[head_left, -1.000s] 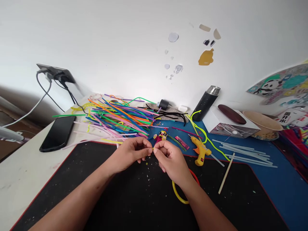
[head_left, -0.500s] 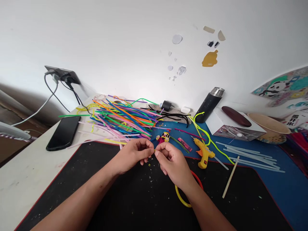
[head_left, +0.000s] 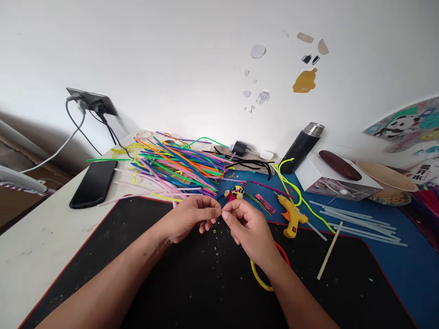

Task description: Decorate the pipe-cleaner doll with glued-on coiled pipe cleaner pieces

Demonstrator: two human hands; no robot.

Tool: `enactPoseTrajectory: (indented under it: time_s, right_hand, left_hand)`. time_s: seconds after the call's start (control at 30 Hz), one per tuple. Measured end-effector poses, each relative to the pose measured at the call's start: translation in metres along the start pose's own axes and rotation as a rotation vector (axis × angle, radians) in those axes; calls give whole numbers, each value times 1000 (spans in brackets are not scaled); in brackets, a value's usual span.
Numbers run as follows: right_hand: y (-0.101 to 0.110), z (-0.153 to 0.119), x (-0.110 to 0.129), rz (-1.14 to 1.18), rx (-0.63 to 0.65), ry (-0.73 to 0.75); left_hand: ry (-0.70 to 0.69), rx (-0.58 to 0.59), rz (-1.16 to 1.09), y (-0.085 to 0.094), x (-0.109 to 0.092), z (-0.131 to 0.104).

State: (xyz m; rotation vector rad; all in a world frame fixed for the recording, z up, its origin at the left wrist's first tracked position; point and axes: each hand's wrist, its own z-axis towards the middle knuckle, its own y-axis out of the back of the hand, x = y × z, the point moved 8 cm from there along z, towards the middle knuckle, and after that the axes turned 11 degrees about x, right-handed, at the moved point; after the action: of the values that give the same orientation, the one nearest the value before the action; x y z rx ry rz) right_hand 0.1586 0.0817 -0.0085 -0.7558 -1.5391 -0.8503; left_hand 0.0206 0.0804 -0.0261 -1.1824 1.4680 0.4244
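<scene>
Above the black mat, my left hand and my right hand meet fingertip to fingertip, both pinched closed. Between the tips there is at most a tiny yellowish bit, too small to name. Just beyond the hands lies a small colourful figure with a red, yellow and blue body. A little yellow ring and pale scraps lie on the mat below the fingers. Partly covered by my right forearm is a red and yellow ring.
Many coloured pipe cleaners are heaped at the back left, near a black phone. To the right are a yellow glue gun, clear glue sticks, a wooden stick, a black thermos and a white box.
The view has shifted slightly, moving the scene a little within the picture. Both hands keep their fingertip pinch with hardly any change.
</scene>
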Motion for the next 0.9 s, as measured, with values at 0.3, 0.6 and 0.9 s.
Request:
enactPoseTrajectory:
  time_s: [0.3, 0.6, 0.9]
  right_hand:
    - [0, -3, 3, 16, -46, 36]
    - [-6, -2, 0, 24, -5, 23]
    - [3, -2, 2, -30, -58, 71]
  left_hand:
    - [-14, 37, -68, -2, 3, 2]
    - [-58, -3, -103, 2, -1, 1]
    - [-35, -14, -93, 4, -1, -1]
